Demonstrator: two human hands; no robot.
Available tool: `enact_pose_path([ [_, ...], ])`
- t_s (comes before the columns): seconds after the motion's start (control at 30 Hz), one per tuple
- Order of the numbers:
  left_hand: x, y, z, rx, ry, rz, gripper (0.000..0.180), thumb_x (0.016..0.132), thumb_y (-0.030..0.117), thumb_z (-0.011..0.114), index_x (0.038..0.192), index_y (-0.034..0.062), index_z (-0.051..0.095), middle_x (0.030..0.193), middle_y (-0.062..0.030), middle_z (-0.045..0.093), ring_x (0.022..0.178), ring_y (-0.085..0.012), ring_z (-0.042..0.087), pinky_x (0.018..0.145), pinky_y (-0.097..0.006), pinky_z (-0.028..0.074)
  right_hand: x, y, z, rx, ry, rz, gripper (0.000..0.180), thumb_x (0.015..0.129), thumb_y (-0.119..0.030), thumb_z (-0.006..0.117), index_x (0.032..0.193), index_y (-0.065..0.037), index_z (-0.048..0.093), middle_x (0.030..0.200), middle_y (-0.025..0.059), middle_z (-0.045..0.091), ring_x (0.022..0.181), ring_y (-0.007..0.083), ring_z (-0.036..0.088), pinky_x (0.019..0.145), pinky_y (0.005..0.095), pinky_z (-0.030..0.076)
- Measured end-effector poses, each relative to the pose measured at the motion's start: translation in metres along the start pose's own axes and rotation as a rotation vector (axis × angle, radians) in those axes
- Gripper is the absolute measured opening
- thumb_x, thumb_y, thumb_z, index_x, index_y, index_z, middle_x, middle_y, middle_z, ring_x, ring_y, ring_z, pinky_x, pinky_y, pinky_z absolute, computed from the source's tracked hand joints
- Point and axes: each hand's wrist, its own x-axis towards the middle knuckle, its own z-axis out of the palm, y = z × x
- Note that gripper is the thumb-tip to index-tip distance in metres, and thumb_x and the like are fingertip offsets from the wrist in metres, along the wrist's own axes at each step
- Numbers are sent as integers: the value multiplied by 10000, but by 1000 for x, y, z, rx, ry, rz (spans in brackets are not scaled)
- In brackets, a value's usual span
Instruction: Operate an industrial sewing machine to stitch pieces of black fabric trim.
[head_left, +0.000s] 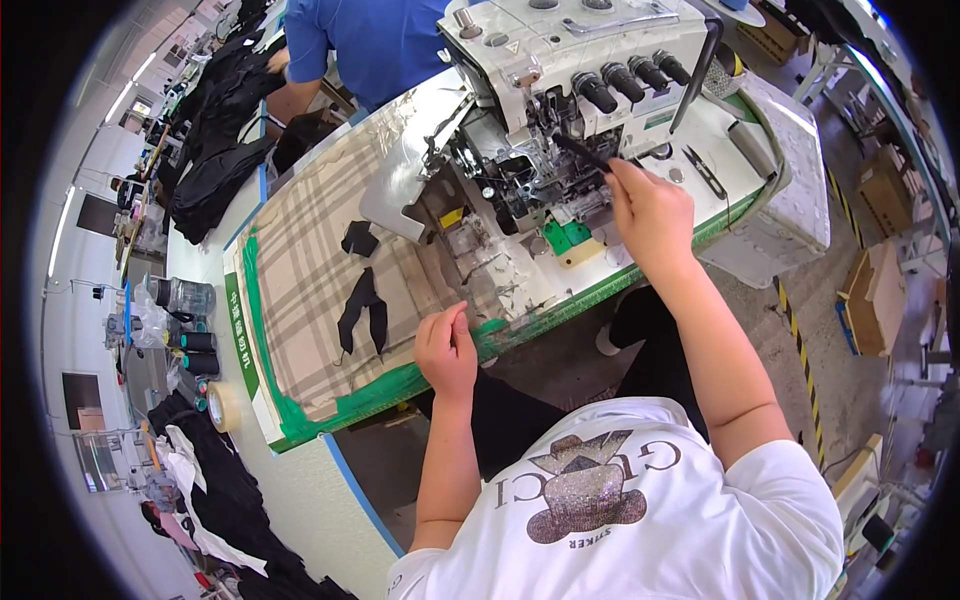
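Note:
My right hand (pixel 655 215) pinches a slim black tool (pixel 582 153), its far end reaching into the inner parts of a white overlock sewing machine (pixel 600 50). I cannot tell which kind of tool it is. The machine's metal cover (pixel 395 190) is swung out to the left, so the looper area is exposed. My left hand (pixel 447 350) hovers or rests by the table's front edge, fingers curled in with nothing visible in them. Left of it, small black fabric pieces (pixel 363 312) lie on the plaid-covered table top (pixel 310 260). A green piece (pixel 568 235) sits below the needle area.
Black thread snips (pixel 706 172) lie to the machine's right. A side table (pixel 310 500) at left bears a tape roll (pixel 222 407), thread spools (pixel 198 352) and black garments (pixel 225 140). A person in blue (pixel 385 45) works beyond. Cardboard boxes (pixel 875 295) stand on the floor at right.

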Motion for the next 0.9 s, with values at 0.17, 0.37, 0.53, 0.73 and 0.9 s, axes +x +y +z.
enact_pose_path([
  [0.17, 2, 0, 2, 16, -10, 34, 108, 926, 71, 608, 948, 14, 698, 730, -75, 594, 616, -179, 546, 561, -285, 418, -12, 22, 4, -56, -96, -8, 121, 878, -177, 640, 967, -102, 674, 724, 109, 653, 615, 318, 627, 545, 398, 483],
  [0.37, 24, 23, 7, -158, 88, -7, 106, 904, 3, 607, 964, 14, 693, 873, -95, 608, 696, -169, 567, 591, -268, 439, 0, 3, -14, -21, -82, -15, 114, 874, -186, 633, 950, -107, 662, 718, 90, 654, 624, 309, 633, 545, 405, 487],
  [0.53, 108, 90, 49, -71, 37, 194, 209, 794, 107, 743, 993, 57, 703, 954, -66, 611, 902, -271, 562, 800, -382, 440, -12, 7, -17, -7, -95, 43, 124, 881, -184, 631, 974, -109, 664, 732, 96, 659, 627, 319, 632, 549, 414, 486],
  [0.73, 140, 95, 80, 87, -164, 51, 170, 767, 197, 770, 834, 61, 692, 835, -76, 585, 838, -278, 565, 760, -409, 424, -29, 12, -32, 73, -118, 113, 125, 891, -187, 625, 984, -112, 662, 736, 100, 659, 633, 323, 634, 554, 417, 484],
  [0.9, 145, 108, 73, 49, -123, 83, 103, 816, 81, 698, 828, 15, 621, 839, -124, 586, 850, -333, 569, 734, -414, 465, -17, 20, -23, 107, -70, 92, 123, 883, -178, 633, 980, -108, 661, 734, 93, 661, 635, 316, 636, 551, 410, 489],
])
